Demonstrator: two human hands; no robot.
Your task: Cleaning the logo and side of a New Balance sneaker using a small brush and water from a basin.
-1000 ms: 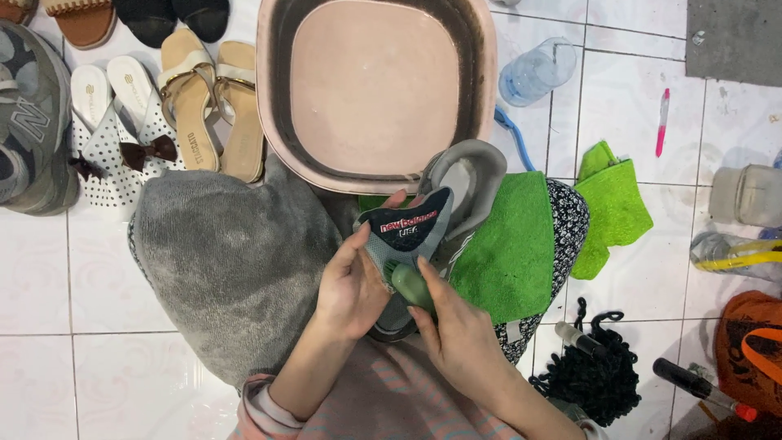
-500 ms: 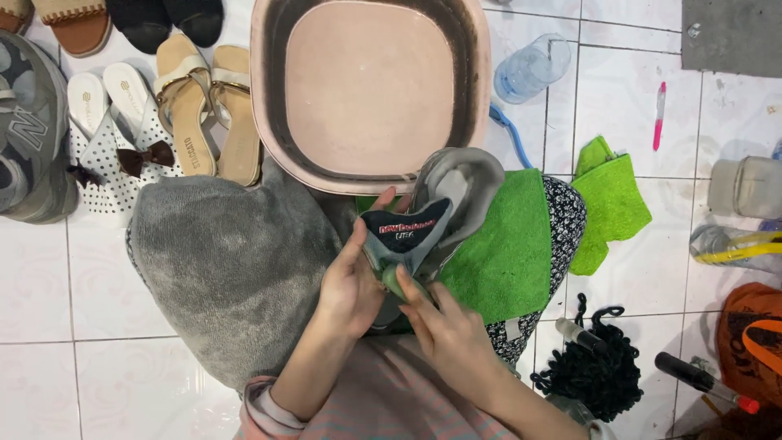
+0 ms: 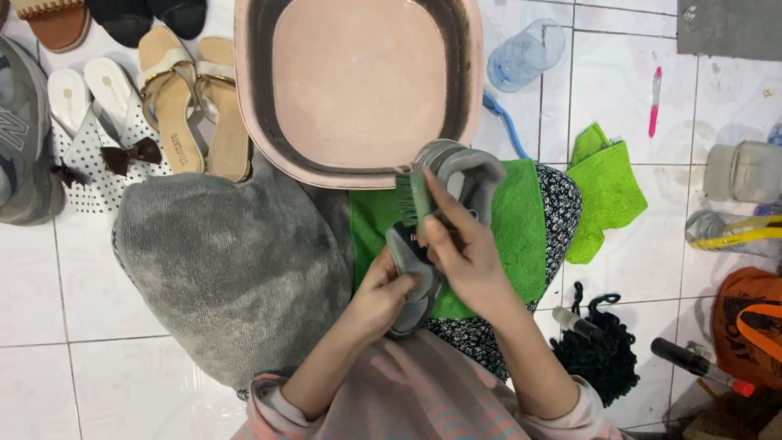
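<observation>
A grey slip-on shoe lies over a green cloth on my lap. My left hand grips the shoe's heel end from below. My right hand is closed around a small green scrub brush, its bristles pressed against the shoe's inner side. The dark insole is mostly hidden under my right hand.
A pink basin of water sits just beyond the shoe. A grey heart-shaped cushion lies at left, with sandals and other shoes behind it. A second green cloth, bottles, a pink toothbrush and a black scrubber lie at right.
My right hand has lifted from the shoe's lower edge and now holds the green brush up against the shoe's inside. The shoe has turned, hiding its insole.
</observation>
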